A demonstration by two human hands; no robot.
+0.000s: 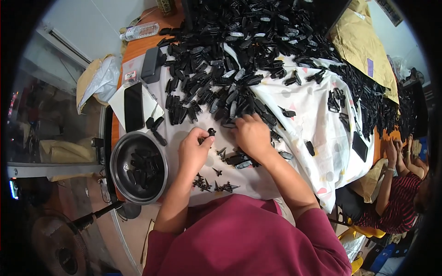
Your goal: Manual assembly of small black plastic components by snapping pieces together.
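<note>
My left hand is closed in a pinch. Between thumb and fingertips it holds a small dark plastic piece. My right hand lies at the near edge of a big pile of black oblong plastic pieces. Its fingers are bent around a black piece, partly hidden by the hand. Just below it are more black and grey pieces. Several small pointed brownish-black parts are scattered on the cloth between my forearms.
A metal bowl with black pieces stands at left, near a phone and a grey box. A plastic bottle lies far left. White patterned cloth covers the table. At right are another phone and another person's hands.
</note>
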